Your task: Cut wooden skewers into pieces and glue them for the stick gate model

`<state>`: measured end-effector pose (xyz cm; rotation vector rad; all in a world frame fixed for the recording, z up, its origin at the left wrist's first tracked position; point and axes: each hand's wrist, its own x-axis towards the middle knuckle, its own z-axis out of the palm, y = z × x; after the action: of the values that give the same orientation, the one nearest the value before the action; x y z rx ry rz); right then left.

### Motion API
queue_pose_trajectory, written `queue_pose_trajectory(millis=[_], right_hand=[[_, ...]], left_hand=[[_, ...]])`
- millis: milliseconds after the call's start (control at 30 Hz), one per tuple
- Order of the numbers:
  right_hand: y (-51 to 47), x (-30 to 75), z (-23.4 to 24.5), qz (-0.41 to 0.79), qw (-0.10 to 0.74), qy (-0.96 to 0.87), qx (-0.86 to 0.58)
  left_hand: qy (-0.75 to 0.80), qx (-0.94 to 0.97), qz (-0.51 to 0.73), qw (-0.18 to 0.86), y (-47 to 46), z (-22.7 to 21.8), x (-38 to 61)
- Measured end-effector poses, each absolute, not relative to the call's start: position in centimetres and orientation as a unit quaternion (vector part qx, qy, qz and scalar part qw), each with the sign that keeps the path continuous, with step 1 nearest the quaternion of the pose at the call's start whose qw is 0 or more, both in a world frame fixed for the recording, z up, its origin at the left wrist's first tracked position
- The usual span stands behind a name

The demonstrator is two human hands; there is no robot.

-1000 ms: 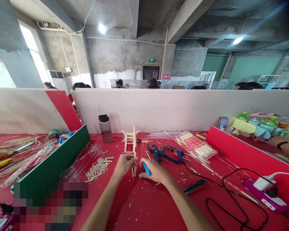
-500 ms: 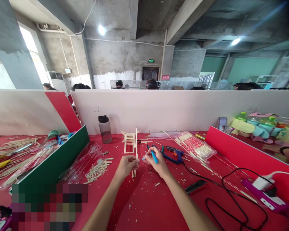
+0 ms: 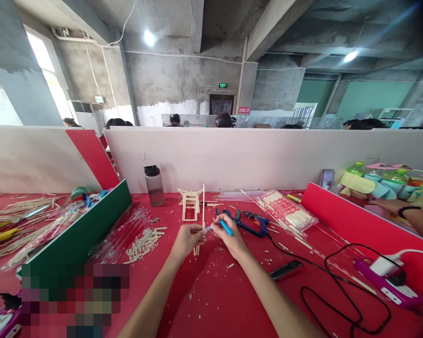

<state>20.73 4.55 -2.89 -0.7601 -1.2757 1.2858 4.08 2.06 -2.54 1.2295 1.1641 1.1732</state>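
My left hand (image 3: 189, 238) is closed on a thin pale wooden stick (image 3: 203, 202) that stands upright. My right hand (image 3: 231, 237) is closed round a blue pen-shaped tool (image 3: 226, 227); its exact kind is not clear. A small bluish-grey piece (image 3: 208, 228) shows between the fingertips of both hands, at the stick. Just beyond my left hand, a little chair-like frame of glued sticks (image 3: 190, 206) stands on the red table (image 3: 211, 300). Short stick ends (image 3: 196, 250) show below my left hand, partly hidden by it.
A water bottle (image 3: 154, 187) stands behind on the left, with cut stick pieces (image 3: 141, 249) nearer. To the right lie blue-handled pliers (image 3: 248, 229), a glue gun (image 3: 262, 225), packed sticks (image 3: 287, 211), a black cutter (image 3: 286, 270) and a looped cable (image 3: 338, 284). A co-worker's arm (image 3: 418, 220) shows beyond the red divider (image 3: 366, 220).
My right hand has come closer to my left, and the bluish-grey piece now meets the stick. The stick has shifted slightly right. The co-worker's arm at the right has moved further into view.
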Motion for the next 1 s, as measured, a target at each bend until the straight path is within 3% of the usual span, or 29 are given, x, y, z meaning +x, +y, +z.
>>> queue_pose_trajectory(millis=[400,1000], right_hand=[[4.9,21.2,-2.3,0.6,0.558,-0.468,-0.332],[5.0,21.0,-2.0,0.588,0.581,-0.437,-0.355]], left_hand=[[0.482,0.519,0.507,0.491,2.2,-2.4,3.5],[0.471,0.497,0.508,0.523,1.7,-1.4,3.8]])
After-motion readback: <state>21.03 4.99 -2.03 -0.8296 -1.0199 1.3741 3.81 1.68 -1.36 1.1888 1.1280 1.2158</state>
